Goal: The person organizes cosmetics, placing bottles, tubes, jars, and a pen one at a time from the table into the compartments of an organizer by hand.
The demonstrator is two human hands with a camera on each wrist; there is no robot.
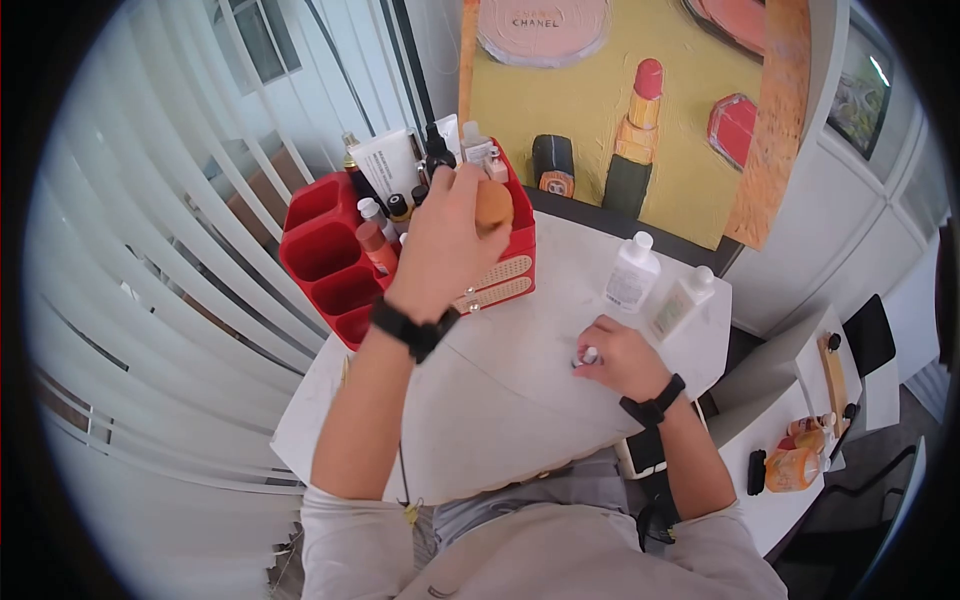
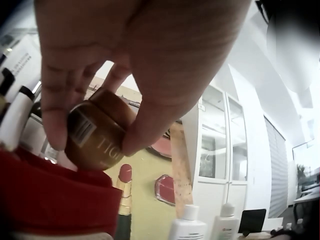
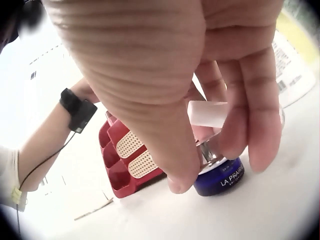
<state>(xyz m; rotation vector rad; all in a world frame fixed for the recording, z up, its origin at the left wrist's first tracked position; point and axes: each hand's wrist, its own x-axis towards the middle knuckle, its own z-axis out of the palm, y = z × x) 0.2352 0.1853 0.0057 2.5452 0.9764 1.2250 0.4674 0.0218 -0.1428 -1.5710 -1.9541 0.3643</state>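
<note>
My left hand [image 1: 450, 235] grips a small amber-brown jar [image 1: 493, 205] and holds it over the right end of the red organizer [image 1: 325, 250]. The left wrist view shows thumb and fingers pinching this jar [image 2: 95, 135], which has a barcode label, just above the red rim. My right hand [image 1: 620, 358] rests on the white table [image 1: 500, 400] and pinches the silver neck of a small dark blue La Prairie bottle [image 3: 220, 180] with a clear cap [image 3: 207, 114]. The bottle stands upright on the table.
The red organizer holds several tubes and bottles [image 1: 395, 170] at its back. Two white bottles [image 1: 632, 272] [image 1: 682, 300] stand on the table beyond my right hand. A painted cosmetics picture [image 1: 620, 110] leans at the back. Window blinds [image 1: 150, 220] run along the left.
</note>
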